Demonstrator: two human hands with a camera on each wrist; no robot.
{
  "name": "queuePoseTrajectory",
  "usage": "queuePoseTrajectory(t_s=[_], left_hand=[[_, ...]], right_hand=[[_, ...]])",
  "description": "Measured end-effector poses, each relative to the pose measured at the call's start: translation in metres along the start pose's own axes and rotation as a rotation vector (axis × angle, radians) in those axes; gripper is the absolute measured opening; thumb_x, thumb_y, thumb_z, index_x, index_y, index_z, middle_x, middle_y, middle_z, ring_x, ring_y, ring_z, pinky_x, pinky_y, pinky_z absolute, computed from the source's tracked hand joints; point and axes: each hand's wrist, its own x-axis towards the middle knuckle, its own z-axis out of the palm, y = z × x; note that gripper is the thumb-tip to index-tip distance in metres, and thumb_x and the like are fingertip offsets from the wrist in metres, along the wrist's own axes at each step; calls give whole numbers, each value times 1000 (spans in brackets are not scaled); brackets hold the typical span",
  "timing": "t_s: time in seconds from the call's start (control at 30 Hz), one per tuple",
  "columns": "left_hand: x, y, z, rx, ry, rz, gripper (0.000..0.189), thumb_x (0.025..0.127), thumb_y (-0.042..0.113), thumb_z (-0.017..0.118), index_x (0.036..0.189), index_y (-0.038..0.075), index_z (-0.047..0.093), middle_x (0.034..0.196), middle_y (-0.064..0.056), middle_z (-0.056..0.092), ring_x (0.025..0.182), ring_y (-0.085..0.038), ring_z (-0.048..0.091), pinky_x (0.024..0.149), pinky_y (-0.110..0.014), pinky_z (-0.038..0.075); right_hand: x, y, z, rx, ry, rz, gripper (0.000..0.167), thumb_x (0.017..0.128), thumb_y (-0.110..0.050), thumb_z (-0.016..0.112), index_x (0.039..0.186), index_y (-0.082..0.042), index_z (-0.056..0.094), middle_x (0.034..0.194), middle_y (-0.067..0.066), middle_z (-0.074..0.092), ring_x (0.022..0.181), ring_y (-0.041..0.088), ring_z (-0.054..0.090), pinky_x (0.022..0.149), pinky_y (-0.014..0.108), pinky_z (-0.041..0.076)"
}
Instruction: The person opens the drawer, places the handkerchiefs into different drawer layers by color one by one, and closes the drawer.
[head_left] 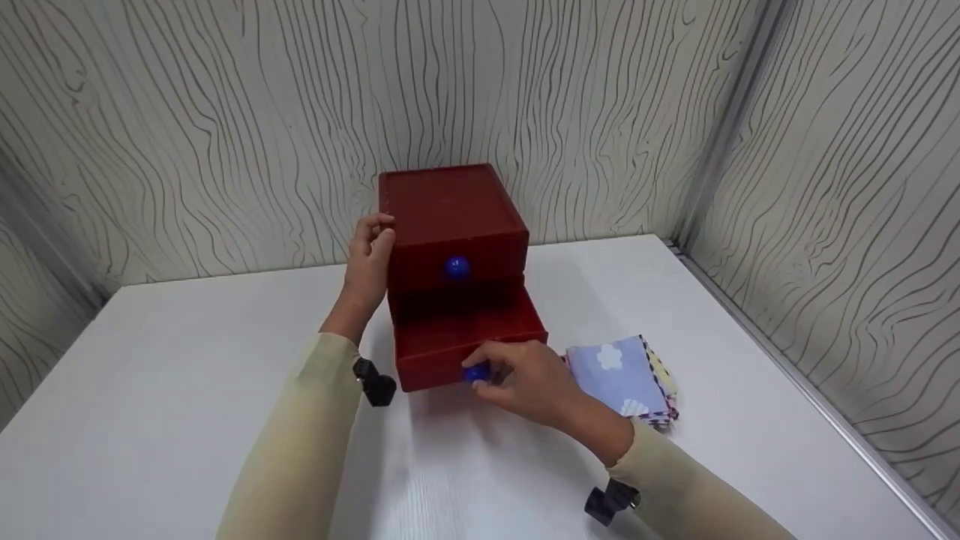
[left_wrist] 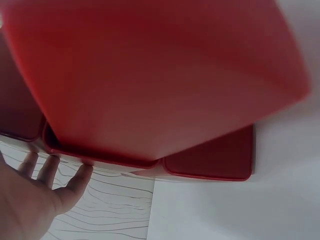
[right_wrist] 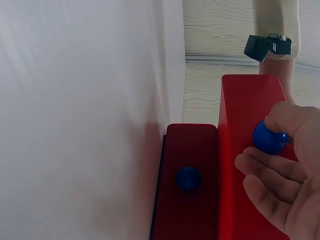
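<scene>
A red drawer cabinet (head_left: 450, 206) stands on the table with its middle drawer (head_left: 472, 326) pulled out; the inside that shows holds nothing visible. My right hand (head_left: 536, 382) pinches that drawer's blue round knob (right_wrist: 269, 137) between thumb and fingers. Against the cabinet's left side, near its top, rests my left hand (head_left: 369, 259), its fingertips touching the side wall in the left wrist view. The upper drawer's blue knob (head_left: 457, 267) sits above. Below the pulled-out drawer, the lower drawer (right_wrist: 192, 145) is pushed in, its own knob seen in the right wrist view.
A stack of patterned cloths (head_left: 611, 375), blue with white flowers on top, lies right of the drawer, near my right forearm. The white table (head_left: 187, 375) extends on both sides. A wood-grain panel (head_left: 300, 112) rises behind the cabinet, another on the right.
</scene>
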Motion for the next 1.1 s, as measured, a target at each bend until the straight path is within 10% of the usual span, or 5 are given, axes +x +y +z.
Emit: queuePoseTrajectory(t_s=[1.1], left_hand=[[1, -8, -4, -14, -34, 38, 34, 105, 24, 32, 132, 6, 39, 150, -17, 29, 140, -33, 28, 110, -54, 26]], right_hand=[[-32, -20, -9, -129, -113, -57, 23, 89, -25, 69, 111, -25, 67, 99, -8, 74, 75, 6, 64, 77, 25, 55]])
